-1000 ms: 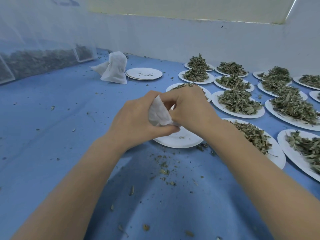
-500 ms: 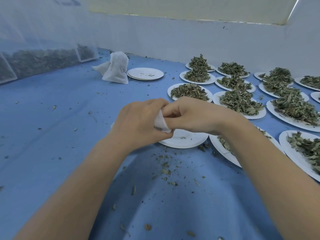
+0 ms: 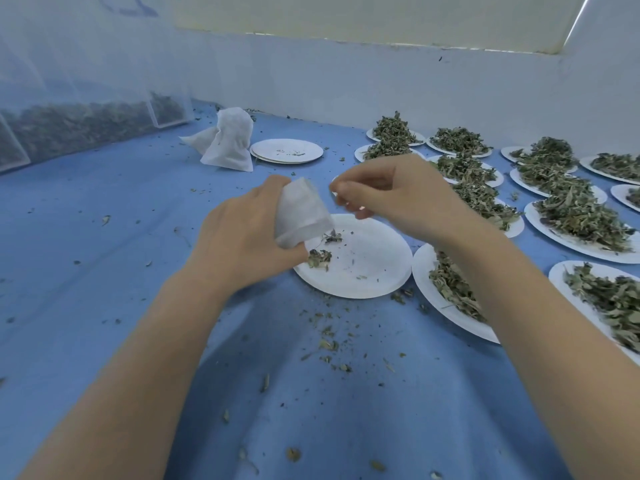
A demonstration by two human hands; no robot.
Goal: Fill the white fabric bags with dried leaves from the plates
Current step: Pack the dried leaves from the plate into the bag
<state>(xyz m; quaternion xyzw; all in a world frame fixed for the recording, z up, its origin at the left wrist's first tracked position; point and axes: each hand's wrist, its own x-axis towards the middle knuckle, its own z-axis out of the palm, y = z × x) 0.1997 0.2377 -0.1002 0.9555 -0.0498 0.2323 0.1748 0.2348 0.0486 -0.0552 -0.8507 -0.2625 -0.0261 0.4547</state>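
My left hand (image 3: pixel 242 233) grips a small white fabric bag (image 3: pixel 301 213) and holds it tilted above the left rim of a nearly empty white plate (image 3: pixel 367 268). A few leaf scraps (image 3: pixel 319 257) lie on that plate under the bag. My right hand (image 3: pixel 391 195) hovers just right of the bag, apart from it, with thumb and fingertips pinched together; nothing plainly shows between them. Several white plates heaped with dried leaves (image 3: pixel 581 216) cover the right side; the nearest one (image 3: pixel 450 289) lies partly under my right forearm.
Two filled white bags (image 3: pixel 228 140) stand at the back, beside a stack of empty plates (image 3: pixel 287 151). Clear bins of dried leaves (image 3: pixel 86 123) line the far left. Leaf crumbs (image 3: pixel 329 344) litter the blue cloth between my arms. A white wall closes off the back.
My right hand has let go of the bag and drawn away to the right. My left hand has lifted and tilted the bag, which now shows more fully over the plate.
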